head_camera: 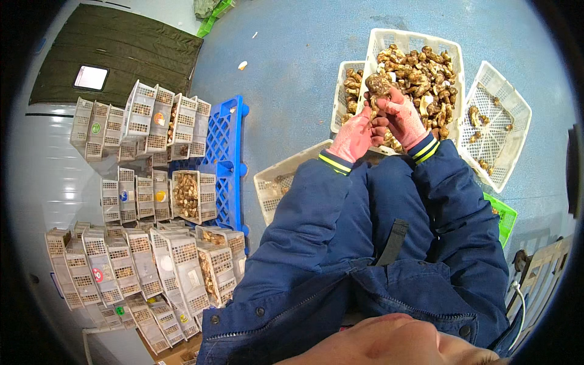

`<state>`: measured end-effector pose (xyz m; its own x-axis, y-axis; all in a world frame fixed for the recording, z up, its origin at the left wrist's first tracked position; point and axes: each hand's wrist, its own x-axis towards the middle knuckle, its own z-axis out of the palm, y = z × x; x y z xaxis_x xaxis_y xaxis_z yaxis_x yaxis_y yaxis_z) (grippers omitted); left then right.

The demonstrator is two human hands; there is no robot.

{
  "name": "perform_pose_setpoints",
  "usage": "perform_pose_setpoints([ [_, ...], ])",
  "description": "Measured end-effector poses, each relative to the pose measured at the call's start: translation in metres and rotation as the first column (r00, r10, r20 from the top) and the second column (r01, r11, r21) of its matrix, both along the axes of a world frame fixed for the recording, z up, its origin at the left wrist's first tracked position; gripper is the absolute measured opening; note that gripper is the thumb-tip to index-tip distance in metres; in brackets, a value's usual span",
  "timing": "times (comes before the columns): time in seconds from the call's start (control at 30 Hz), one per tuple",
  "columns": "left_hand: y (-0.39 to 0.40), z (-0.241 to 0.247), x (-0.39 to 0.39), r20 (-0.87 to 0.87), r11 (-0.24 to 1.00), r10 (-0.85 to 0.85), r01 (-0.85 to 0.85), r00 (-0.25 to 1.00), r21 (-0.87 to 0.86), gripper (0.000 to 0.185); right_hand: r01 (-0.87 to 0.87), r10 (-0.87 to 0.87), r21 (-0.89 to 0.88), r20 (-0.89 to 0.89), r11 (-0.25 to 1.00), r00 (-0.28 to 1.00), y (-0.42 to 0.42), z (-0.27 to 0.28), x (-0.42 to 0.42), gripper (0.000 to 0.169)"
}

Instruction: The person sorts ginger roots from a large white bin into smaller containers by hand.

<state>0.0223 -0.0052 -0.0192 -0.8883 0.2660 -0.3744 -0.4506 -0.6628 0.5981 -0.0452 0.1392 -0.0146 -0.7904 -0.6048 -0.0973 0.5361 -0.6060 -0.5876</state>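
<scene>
A large brown-capped mushroom (378,85) is held up over the near left side of a white plastic crate (416,35). My right hand (402,117), in a pink glove with stained fingertips, grips the mushroom just below the cap. My left hand (352,139), in a matching glove, pinches its stem lower down, and the fingers of both hands nearly meet. Fingers and cap hide part of the stem. Under and beyond my hands, the crate is heaped with brown mushrooms (417,75), a few showing pale flesh.
A second crate of mushrooms (341,98) stands at the left. On the right, a tilted crate (499,150) holds a few small pieces. Another crate (269,191) is by my left knee, a green one (505,219) at right. Stacked crates (137,255) and a blue pallet (235,150) stand left.
</scene>
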Motion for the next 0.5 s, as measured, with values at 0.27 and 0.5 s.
perform_pose_setpoints([
  [0.27, -0.006, -0.011, 0.000, -0.072, 0.964, 0.151, -0.163, 0.986, -0.209, 0.026, 0.250, -0.113, 0.361, -0.360, 0.898, 0.926, -0.010, 0.014, 0.011, 0.058],
  [0.5, 0.001, -0.005, 0.001, -0.012, 0.954, 0.164, -0.162, 0.986, -0.253, 0.020, 0.363, -0.188, 0.426, -0.399, 0.829, 0.898, -0.011, 0.006, 0.008, 0.050],
])
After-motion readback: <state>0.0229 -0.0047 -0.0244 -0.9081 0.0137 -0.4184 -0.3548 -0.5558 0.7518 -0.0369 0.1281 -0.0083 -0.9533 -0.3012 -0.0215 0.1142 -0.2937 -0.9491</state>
